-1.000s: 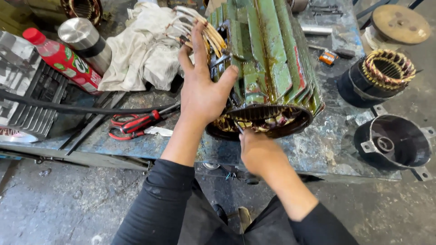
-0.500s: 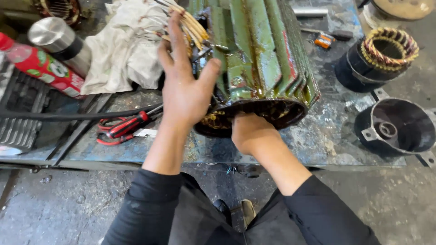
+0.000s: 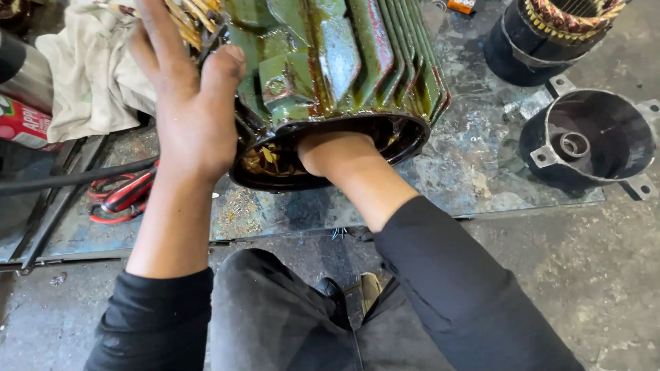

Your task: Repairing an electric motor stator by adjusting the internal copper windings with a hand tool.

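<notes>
A large green finned motor housing (image 3: 344, 62) lies on its side on a low metal plate (image 3: 474, 172), its open end facing me. My left hand (image 3: 189, 110) lies flat against the housing's left flank, fingers spread, touching a bundle of pale wire leads (image 3: 185, 17). My right hand (image 3: 330, 154) reaches into the open end, fingers hidden inside among the yellowish copper windings (image 3: 268, 159). What that hand holds cannot be seen.
A black motor end cover (image 3: 588, 144) sits at the right, a wound stator (image 3: 557, 31) behind it. Red-handled cutters (image 3: 120, 199) and a black cable (image 3: 62, 180) lie at the left, with a dirty cloth (image 3: 89, 75) and a red bottle (image 3: 24, 122). Concrete floor below.
The view has closed in on the housing. My right hand has pushed from the rim into the open end. My left hand stays on the housing's side.
</notes>
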